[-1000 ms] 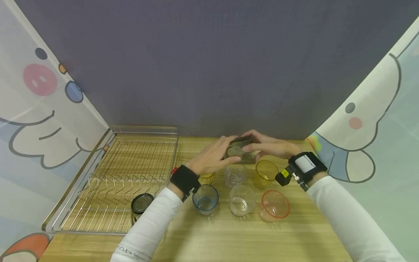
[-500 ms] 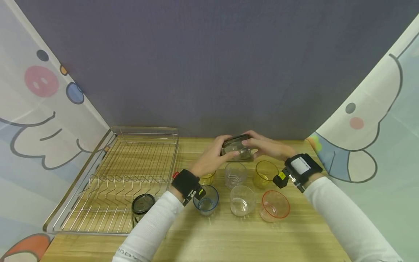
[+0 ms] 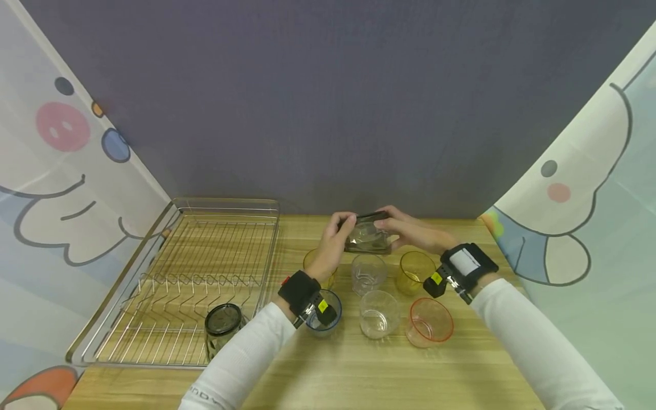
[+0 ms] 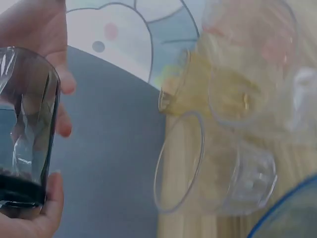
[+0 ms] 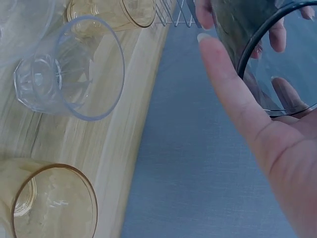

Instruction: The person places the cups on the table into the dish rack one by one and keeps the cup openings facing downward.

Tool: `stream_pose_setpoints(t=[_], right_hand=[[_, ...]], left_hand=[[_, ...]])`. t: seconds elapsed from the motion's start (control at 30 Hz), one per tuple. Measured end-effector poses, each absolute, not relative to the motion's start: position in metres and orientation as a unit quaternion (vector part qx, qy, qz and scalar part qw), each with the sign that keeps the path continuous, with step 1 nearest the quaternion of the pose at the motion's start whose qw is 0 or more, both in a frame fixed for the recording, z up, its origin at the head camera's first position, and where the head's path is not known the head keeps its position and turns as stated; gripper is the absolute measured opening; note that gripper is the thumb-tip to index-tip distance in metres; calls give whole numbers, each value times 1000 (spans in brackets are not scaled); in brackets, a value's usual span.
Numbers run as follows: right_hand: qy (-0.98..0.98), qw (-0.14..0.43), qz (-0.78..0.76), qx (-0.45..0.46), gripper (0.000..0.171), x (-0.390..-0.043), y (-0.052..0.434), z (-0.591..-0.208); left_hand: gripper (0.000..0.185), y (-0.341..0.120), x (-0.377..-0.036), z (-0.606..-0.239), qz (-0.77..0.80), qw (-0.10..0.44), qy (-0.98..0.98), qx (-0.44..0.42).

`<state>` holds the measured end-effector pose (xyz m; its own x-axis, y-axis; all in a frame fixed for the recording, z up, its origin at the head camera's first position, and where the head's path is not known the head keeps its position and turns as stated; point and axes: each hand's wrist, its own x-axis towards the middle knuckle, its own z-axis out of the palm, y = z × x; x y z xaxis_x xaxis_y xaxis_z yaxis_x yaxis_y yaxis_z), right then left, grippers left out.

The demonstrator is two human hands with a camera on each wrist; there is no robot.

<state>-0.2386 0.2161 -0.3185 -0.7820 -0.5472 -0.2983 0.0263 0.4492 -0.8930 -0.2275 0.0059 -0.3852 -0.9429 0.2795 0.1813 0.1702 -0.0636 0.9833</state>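
Both hands hold a smoky dark glass cup [image 3: 366, 234] tipped on its side above the back of the wooden table [image 3: 359, 376]. My left hand [image 3: 342, 226] grips its left end, fingers curled over the top. My right hand [image 3: 385, 225] holds the right end at the rim. In the left wrist view the dark cup [image 4: 25, 134] fills the left edge between fingers. The right wrist view shows its black rim [image 5: 267, 54] behind my right hand's fingers [image 5: 237, 99].
Below the hands stand several cups: two yellow [image 3: 414, 270] [image 3: 310, 263], two clear [image 3: 368, 273] [image 3: 378, 314], one blue-rimmed [image 3: 323, 319], one red-rimmed [image 3: 429, 329]. A wire dish rack [image 3: 205, 250] at the left holds another dark cup [image 3: 221, 326]. A grey wall rises behind.
The left hand slid from over the dark cup to its left end, and the cup rose slightly and shifted left. The left yellow cup is now uncovered.
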Motion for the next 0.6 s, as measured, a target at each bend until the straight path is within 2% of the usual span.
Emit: stream_pose_setpoints(t=[0.27, 0.6], right_hand=[[782, 287, -525, -175, 60, -239, 213, -323], [773, 288, -533, -187, 61, -238, 210, -325]], left_hand=[[34, 10, -230, -387, 769, 38, 626, 125], [37, 11, -232, -387, 775, 38, 623, 96]])
